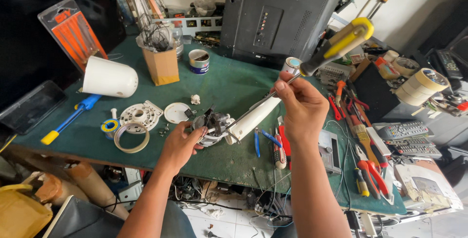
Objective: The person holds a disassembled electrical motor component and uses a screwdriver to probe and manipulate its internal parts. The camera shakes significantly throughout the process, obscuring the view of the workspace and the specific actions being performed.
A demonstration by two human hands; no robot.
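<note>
Small grey metal motor with exposed windings (210, 127) sat on the green felt-covered counter (229, 84), joined to a white plastic tube-shaped neck (254, 117). Your left hand (181, 143) had its grip closed around the motor's near side, steadying it. Your right hand (303, 105) pinched the steel shaft of a long screwdriver with a black-and-yellow handle (341, 43), its tip down in the motor. It looked dense and rigid, though its fine wires seemed fragile, so the casing appeared the safest hold. A white dome-shaped plastic cover (109, 77) lay well apart.
</note>
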